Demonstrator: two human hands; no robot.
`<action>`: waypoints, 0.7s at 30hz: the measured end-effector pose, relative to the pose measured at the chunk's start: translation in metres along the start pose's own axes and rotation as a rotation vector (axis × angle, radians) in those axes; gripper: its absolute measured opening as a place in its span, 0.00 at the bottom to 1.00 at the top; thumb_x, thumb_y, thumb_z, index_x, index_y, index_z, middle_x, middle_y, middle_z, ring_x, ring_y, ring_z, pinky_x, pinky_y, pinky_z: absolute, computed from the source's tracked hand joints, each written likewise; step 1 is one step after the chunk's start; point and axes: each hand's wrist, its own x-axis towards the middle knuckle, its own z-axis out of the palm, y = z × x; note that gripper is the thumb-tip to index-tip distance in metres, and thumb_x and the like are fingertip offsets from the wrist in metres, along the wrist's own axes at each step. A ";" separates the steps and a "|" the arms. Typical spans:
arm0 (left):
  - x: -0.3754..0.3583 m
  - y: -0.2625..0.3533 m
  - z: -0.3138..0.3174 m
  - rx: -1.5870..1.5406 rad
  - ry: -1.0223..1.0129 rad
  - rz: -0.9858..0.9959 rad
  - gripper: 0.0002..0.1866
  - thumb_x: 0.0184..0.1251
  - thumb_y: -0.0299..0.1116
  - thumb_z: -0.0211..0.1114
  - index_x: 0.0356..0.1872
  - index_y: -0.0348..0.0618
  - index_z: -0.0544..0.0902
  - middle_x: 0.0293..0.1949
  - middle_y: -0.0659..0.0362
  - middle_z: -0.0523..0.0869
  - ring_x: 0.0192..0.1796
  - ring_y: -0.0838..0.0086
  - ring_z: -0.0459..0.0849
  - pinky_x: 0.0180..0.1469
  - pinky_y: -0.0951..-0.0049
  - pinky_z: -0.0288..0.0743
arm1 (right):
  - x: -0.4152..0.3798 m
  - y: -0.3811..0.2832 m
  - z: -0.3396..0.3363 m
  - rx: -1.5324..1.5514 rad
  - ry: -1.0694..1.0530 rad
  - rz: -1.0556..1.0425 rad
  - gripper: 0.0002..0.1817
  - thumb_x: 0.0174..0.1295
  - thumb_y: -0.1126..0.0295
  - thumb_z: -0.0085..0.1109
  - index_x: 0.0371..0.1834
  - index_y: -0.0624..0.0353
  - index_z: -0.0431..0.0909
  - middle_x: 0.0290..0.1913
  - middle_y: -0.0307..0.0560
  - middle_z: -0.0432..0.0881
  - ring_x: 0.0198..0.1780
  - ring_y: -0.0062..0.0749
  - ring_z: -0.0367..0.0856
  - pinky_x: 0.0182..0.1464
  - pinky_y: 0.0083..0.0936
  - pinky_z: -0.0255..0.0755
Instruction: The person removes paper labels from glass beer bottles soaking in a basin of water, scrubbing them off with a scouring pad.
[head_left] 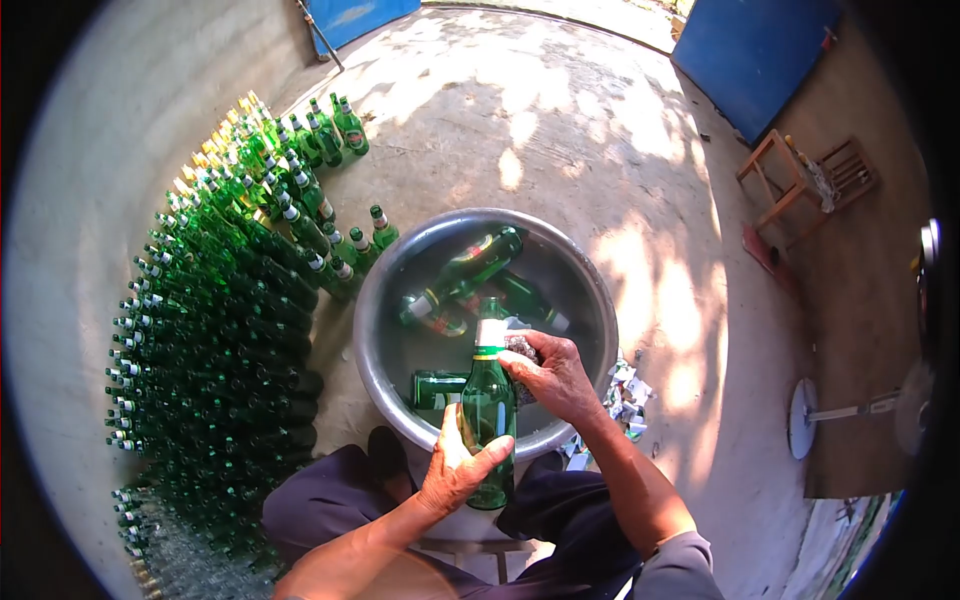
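A green glass bottle (487,390) with a white and green neck label stands nearly upright over the near rim of a metal basin (368,375). My left hand (458,470) is wrapped round its lower body. At the neck, just below the label, my right hand (553,375) grips a steel wool scrubber (522,348), with the thumb by the glass. Several more green bottles (470,265) lie in the basin's cloudy water. One submerged bottle (437,390) shows only in part beside the held one.
Crowded rows of green bottles (230,300) stand along the left wall. Scraps of torn labels (628,395) lie on the floor right of the basin. Further right are a wooden stool (775,175) and a fan-like stand (803,418). Blue doors (755,60) flank the sunlit doorway.
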 end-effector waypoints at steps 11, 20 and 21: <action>-0.003 0.004 -0.003 0.169 0.009 -0.014 0.40 0.57 0.43 0.78 0.63 0.35 0.65 0.52 0.50 0.83 0.54 0.66 0.82 0.60 0.62 0.76 | -0.004 -0.002 0.003 -0.018 0.053 -0.159 0.06 0.70 0.75 0.63 0.47 0.65 0.84 0.34 0.32 0.80 0.37 0.15 0.74 0.40 0.19 0.72; 0.000 0.003 -0.004 0.162 0.027 0.023 0.39 0.57 0.42 0.78 0.62 0.35 0.65 0.51 0.49 0.83 0.53 0.66 0.83 0.59 0.62 0.76 | -0.003 -0.011 -0.001 -0.051 0.020 -0.151 0.12 0.67 0.75 0.67 0.52 0.66 0.85 0.41 0.37 0.87 0.44 0.15 0.79 0.48 0.20 0.76; 0.000 0.001 -0.004 0.162 0.030 0.027 0.39 0.56 0.42 0.78 0.61 0.36 0.65 0.50 0.49 0.84 0.53 0.65 0.84 0.58 0.62 0.77 | -0.003 -0.010 -0.001 -0.051 0.021 -0.151 0.12 0.67 0.75 0.67 0.52 0.66 0.85 0.41 0.37 0.87 0.44 0.15 0.79 0.48 0.20 0.76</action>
